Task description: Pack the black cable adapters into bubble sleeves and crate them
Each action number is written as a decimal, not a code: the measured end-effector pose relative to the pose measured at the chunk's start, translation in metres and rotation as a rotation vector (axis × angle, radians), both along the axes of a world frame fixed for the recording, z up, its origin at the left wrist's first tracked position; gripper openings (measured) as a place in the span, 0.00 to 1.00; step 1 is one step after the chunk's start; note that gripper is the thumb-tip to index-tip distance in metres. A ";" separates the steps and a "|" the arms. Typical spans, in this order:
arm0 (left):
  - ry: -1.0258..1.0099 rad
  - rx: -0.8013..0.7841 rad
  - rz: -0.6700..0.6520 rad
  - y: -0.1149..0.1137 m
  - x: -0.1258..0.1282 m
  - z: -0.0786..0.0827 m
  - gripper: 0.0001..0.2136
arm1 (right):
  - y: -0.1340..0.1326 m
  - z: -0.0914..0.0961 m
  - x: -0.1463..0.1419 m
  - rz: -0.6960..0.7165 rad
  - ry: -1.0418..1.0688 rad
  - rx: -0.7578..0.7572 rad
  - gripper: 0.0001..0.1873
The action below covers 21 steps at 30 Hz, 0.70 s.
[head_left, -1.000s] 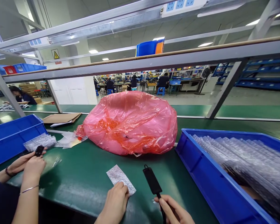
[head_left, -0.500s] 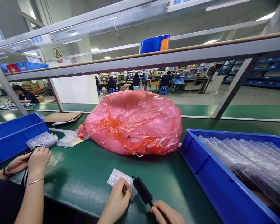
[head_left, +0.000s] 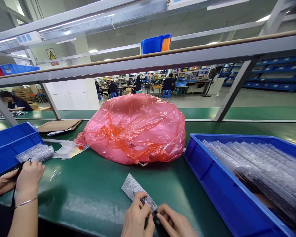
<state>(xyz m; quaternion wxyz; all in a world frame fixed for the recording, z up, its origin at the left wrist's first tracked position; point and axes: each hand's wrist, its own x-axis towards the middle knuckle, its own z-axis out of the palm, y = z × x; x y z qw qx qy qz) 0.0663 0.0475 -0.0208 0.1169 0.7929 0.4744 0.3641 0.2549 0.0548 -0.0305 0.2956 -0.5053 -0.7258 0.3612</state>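
A small bubble-wrap bag [head_left: 132, 184] lies slanted on the green bench top in front of me. My left hand [head_left: 138, 217] is closed on its near end, thumb and fingers pinched. Beside it, my right hand [head_left: 176, 220] is closed with its fingertips close to the left ones, at the bag's near end. Between the hands shows part of a black corded device [head_left: 158, 223], gripped by the right hand. Most of the device is hidden by my fingers, and I cannot tell how much of it sits inside the bag.
On the right stands a blue bin [head_left: 212, 184] of bubble-wrap bags [head_left: 256, 161]. A big pink plastic bag [head_left: 135, 128] lies ahead. At left, a co-worker's hands [head_left: 27, 174] hold a black cord near another blue bin [head_left: 12, 141] and a bubble-wrap bundle [head_left: 36, 152]. Cardboard [head_left: 60, 125] lies behind.
My right hand has moved up and left with the black device to meet my left hand at the bag. The bag has turned more slanted. The view has shifted slightly right.
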 end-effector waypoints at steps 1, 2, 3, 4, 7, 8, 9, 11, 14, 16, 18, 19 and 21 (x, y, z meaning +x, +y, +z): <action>0.014 0.053 -0.050 0.000 0.006 -0.002 0.10 | 0.003 -0.001 -0.001 -0.048 0.057 -0.039 0.16; 0.023 0.105 -0.109 0.000 0.012 -0.003 0.12 | 0.005 -0.002 -0.002 -0.088 0.112 -0.065 0.18; 0.023 0.140 -0.168 0.000 0.017 -0.002 0.13 | 0.007 -0.002 -0.002 -0.105 0.156 -0.075 0.21; 0.008 0.154 -0.214 0.000 0.021 -0.001 0.14 | 0.009 -0.001 -0.001 -0.096 0.184 -0.076 0.21; -0.114 0.121 -0.189 -0.003 0.027 0.005 0.12 | 0.010 0.008 0.006 -0.081 0.194 -0.073 0.13; -0.152 0.119 -0.148 -0.003 0.027 0.006 0.10 | 0.009 0.011 0.010 -0.120 0.189 -0.077 0.13; -0.168 0.134 -0.123 -0.003 0.027 0.005 0.09 | 0.008 0.015 0.014 -0.176 0.190 -0.081 0.14; -0.094 0.169 -0.143 -0.001 0.028 -0.002 0.09 | 0.006 0.022 0.025 -0.282 0.211 -0.083 0.15; 0.235 0.186 -0.264 0.008 0.034 -0.019 0.14 | -0.003 0.032 0.040 -0.390 0.227 -0.049 0.16; 0.460 0.162 -0.286 0.017 0.038 -0.028 0.11 | -0.012 0.037 0.050 -0.449 0.203 -0.028 0.16; 0.582 0.118 -0.274 0.030 0.040 -0.031 0.05 | -0.024 0.041 0.062 -0.479 0.165 -0.022 0.17; 0.608 0.098 -0.264 0.039 0.039 -0.029 0.05 | -0.032 0.042 0.068 -0.490 0.148 -0.020 0.18; 0.616 0.093 -0.250 0.063 0.036 -0.022 0.07 | -0.047 0.045 0.079 -0.507 0.117 -0.013 0.19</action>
